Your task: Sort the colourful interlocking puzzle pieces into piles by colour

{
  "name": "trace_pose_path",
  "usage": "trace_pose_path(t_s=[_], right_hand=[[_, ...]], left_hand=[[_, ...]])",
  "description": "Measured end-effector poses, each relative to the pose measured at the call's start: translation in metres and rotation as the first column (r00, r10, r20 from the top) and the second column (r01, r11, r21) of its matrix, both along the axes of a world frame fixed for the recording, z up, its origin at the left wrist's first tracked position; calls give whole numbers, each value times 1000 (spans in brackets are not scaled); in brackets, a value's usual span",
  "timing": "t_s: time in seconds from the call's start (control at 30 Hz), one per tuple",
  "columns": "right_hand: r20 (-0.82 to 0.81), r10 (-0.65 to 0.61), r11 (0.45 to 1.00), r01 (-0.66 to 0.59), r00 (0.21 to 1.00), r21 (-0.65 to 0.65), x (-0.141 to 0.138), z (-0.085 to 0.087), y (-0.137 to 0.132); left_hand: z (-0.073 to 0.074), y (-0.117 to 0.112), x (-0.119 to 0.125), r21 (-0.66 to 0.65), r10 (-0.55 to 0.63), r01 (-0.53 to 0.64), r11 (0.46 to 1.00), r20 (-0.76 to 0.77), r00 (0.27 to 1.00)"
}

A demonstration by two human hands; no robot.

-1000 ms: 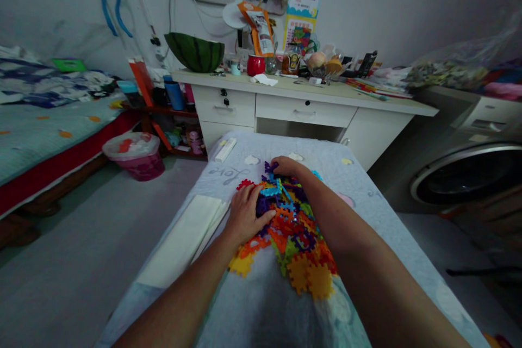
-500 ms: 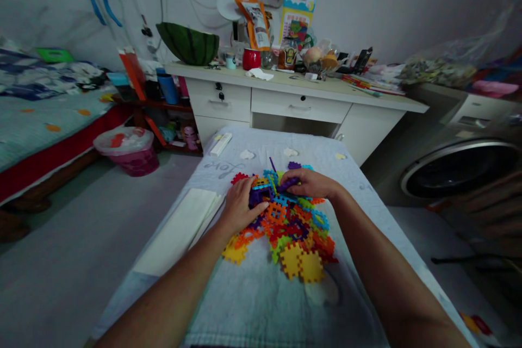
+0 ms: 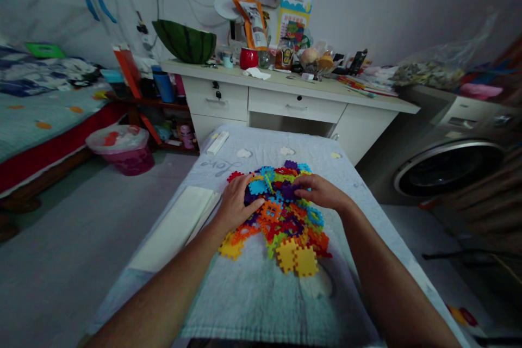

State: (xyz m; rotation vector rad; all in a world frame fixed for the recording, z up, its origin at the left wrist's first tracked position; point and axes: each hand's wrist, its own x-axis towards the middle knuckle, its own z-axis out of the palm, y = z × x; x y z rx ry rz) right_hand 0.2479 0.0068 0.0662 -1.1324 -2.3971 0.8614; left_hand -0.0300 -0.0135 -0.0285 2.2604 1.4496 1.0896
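A colourful pile of toothed plastic building pieces (image 3: pixel 291 225) lies on the cloth-covered table. My left hand (image 3: pixel 235 201) curves around the pile's left side, thumb apart from the fingers, gripping purple pieces partly hidden by the hand. A light blue piece (image 3: pixel 258 187) shows on top between thumb and fingers. At the pile's right, my right hand (image 3: pixel 320 191) has thumb and fingertips at the edge of a purple building piece (image 3: pixel 288 191). Orange lattice pieces (image 3: pixel 271 210) lie between the hands, and yellow square pieces (image 3: pixel 305 261) are at the near edge.
A folded white cloth or paper (image 3: pixel 173 228) lies along the table's left side, with a narrow white box (image 3: pixel 217 143) farther back. Beyond stands a white desk (image 3: pixel 297 106) bearing a watermelon half (image 3: pixel 185 42) and jars. A washing machine (image 3: pixel 444 147) is at right, a pink bin (image 3: pixel 128 157) at left.
My right hand has shifted slightly right and toward me with the purple piece, which now shows its flat face. A light blue piece has come into view by my left hand.
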Motion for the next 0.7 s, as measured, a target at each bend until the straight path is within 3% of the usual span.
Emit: trace_pose_path(t_s=[0.1,0.17,0.3,0.43,0.53,0.7], right_hand=[[-15,18,996,-19,1000,-91,-4,-3,1],[25,-13,997,15,1000,-74,-9,-3,3],[133,-241,956,211,961,203,-30,1,16],[232,-305,908,208,924,365,-61,2,40],[368,-303,921,171,879,350,-87,-2,59],[588,-206,976,117,782,185,-115,-8,86]], left_hand=[[3,-1,0,5,-12,12,1000,12,1000],[4,-2,1,10,-10,9,1000,17,1000],[3,-2,1,11,11,-11,1000,6,1000],[4,-2,1,3,0,0,1000,-18,1000],[5,-2,1,-4,9,-9,1000,-33,999],[5,-2,2,-4,16,-16,1000,-35,999]])
